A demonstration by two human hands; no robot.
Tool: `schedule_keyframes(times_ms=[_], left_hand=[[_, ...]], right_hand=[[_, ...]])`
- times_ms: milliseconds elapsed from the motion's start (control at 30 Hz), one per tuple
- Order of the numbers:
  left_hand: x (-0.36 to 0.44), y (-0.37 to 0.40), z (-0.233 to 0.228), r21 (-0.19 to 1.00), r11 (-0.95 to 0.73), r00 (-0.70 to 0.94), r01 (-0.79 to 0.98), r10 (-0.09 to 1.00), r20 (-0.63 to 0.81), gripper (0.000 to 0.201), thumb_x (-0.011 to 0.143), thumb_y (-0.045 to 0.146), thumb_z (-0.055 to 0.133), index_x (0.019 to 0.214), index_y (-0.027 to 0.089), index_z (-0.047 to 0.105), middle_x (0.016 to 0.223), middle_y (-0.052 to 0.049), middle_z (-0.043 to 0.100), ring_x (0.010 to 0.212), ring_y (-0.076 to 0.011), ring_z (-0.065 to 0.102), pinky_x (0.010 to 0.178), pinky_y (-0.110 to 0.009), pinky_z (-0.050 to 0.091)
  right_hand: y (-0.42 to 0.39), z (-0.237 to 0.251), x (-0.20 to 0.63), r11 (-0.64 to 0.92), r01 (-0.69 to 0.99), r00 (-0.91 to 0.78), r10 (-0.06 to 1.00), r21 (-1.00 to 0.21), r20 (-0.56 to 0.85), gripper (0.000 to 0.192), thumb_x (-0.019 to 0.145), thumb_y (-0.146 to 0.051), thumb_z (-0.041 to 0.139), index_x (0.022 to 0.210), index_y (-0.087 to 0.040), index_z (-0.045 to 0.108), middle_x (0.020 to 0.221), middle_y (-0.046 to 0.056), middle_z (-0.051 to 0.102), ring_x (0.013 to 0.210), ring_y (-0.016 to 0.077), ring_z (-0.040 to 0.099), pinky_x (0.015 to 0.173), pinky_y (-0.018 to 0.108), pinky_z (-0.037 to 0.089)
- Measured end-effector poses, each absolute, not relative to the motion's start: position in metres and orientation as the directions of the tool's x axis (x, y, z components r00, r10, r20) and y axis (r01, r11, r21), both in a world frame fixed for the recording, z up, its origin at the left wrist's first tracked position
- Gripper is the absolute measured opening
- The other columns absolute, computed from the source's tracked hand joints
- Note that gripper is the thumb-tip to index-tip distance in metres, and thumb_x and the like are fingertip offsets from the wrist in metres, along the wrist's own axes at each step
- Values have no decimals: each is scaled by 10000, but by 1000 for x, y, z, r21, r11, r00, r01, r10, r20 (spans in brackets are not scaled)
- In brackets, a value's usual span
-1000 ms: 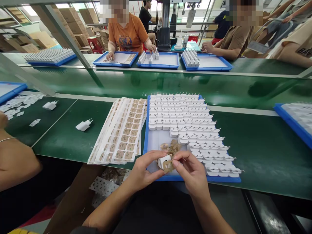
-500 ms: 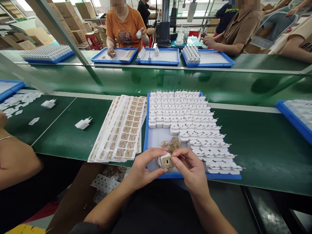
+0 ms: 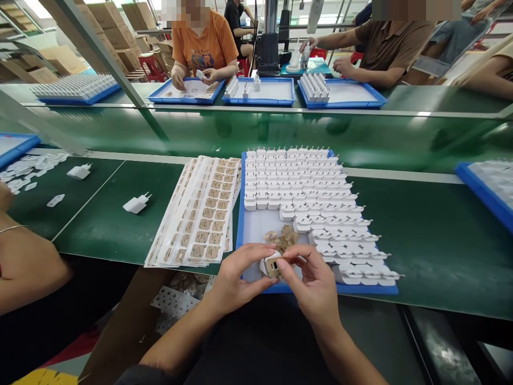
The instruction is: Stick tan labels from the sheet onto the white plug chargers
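Note:
My left hand (image 3: 236, 272) is closed around a white charger plug (image 3: 266, 266), with its port face turned toward my right hand. A brown sticker (image 3: 272, 264) with slots for the ports lies against that face. At the sticker's right edge, the thumb and index finger of my right hand (image 3: 315, 280) are pinched together. Just beyond my fingers, a small pile of loose brown sticker pieces (image 3: 287, 238) rests in the blue-rimmed tray (image 3: 239, 227). Rows of white chargers (image 3: 296, 179), pins up, stand in the same tray.
Sticker sheets (image 3: 200, 214) are stacked left of the tray. Single chargers (image 3: 137, 203) and white flat pieces (image 3: 55, 200) lie farther left, near a neighbour's arm (image 3: 28, 256). Across the green belt (image 3: 192, 131), co-workers sit at blue trays (image 3: 276, 101).
My right thumb and index finger have shifted slightly left over the charger's face. Across the belt, one co-worker has lowered a white piece, and another has reached toward a bottle.

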State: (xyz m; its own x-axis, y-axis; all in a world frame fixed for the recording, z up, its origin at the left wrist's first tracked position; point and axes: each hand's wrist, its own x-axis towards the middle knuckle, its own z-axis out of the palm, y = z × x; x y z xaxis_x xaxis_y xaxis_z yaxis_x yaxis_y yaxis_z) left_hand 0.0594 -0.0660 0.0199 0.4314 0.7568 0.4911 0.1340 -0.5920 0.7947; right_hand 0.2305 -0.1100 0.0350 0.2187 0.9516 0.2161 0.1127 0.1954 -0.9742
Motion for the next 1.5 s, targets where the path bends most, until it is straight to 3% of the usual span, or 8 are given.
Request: schedule_keyframes(times_ms=[367, 467, 600, 800, 900, 1067, 1333, 1500], left_hand=[[60, -67, 23, 740, -649, 420, 176, 730, 540, 439, 858, 212, 769, 1272, 230, 625, 1207, -98, 745, 1147, -218, 698, 1001, -330, 569], [62, -66, 22, 729, -663, 385, 168, 725, 571, 447, 849, 190, 776, 1268, 224, 625, 1215, -105, 741, 1163, -218, 692, 1010, -335, 568], [64, -67, 14, 738, -662, 317, 130, 733, 601, 464, 839, 130, 773, 1267, 221, 620, 1259, -119, 721, 1200, -224, 678, 1037, -359, 561], [70, -71, 1, 761, -647, 224, 38, 748, 625, 481, 813, 127, 801, 1244, 227, 611, 1251, -127, 720, 1197, -251, 686, 1022, -415, 582], [74, -71, -1, 723, -688, 212, 62, 717, 664, 486, 799, 120, 811, 1230, 215, 608, 1234, -130, 725, 1178, -245, 694, 1021, -415, 585], [79, -71, -1, 666, -738, 195, 108, 673, 714, 457, 812, 60, 752, 1214, 204, 590, 1238, -138, 708, 1193, -245, 679, 1005, -427, 593], [83, -73, 7, 617, -767, 192, 179, 642, 742, 438, 822, 121, 780, 1196, 219, 574, 1192, -129, 724, 1160, -243, 698, 958, -436, 625], [85, -72, 9, 559, -797, 209, 228, 601, 771, 399, 863, 142, 734, 1209, 245, 565, 1175, -117, 726, 1147, -241, 705, 937, -452, 638]], right_hand=[[-109, 38, 224, 269, 330, 243, 902, -905, 356, 96, 902, -171, 683, 924, -247, 628, 813, -25, 630, 695, 125, 622, 640, 254, 537], [-108, 37, 223, 282, 413, 266, 872, -866, 411, 175, 878, -166, 703, 1019, -243, 635, 924, 7, 614, 703, 122, 605, 607, 248, 546], [-106, 35, 224, 244, 252, 172, 941, -937, 292, 374, 840, -209, 748, 1194, -267, 640, 1140, 66, 583, 911, 174, 645, 649, 250, 601], [-107, 23, 229, 181, -99, 93, 981, -978, 172, 244, 970, -241, 616, 1153, -340, 743, 1103, 51, 599, 989, 181, 656, 774, 283, 599], [-107, 19, 228, 216, -70, 145, 968, -974, 205, 256, 1006, -233, 549, 1103, -334, 763, 1033, 46, 612, 972, 172, 641, 789, 278, 569], [-106, 20, 218, 265, -39, 168, 952, -963, 256, 299, 872, -212, 722, 1147, -323, 688, 1144, 49, 567, 1128, 216, 585, 898, 326, 542], [-102, 21, 218, 278, -139, 224, 944, -950, 243, 166, 952, -219, 587, 975, -277, 741, 1010, 46, 603, 970, 188, 625, 816, 307, 547], [-102, 24, 217, 300, -120, 237, 934, -946, 267, 102, 890, -237, 645, 961, -260, 714, 991, 49, 600, 996, 212, 629, 880, 361, 555]])
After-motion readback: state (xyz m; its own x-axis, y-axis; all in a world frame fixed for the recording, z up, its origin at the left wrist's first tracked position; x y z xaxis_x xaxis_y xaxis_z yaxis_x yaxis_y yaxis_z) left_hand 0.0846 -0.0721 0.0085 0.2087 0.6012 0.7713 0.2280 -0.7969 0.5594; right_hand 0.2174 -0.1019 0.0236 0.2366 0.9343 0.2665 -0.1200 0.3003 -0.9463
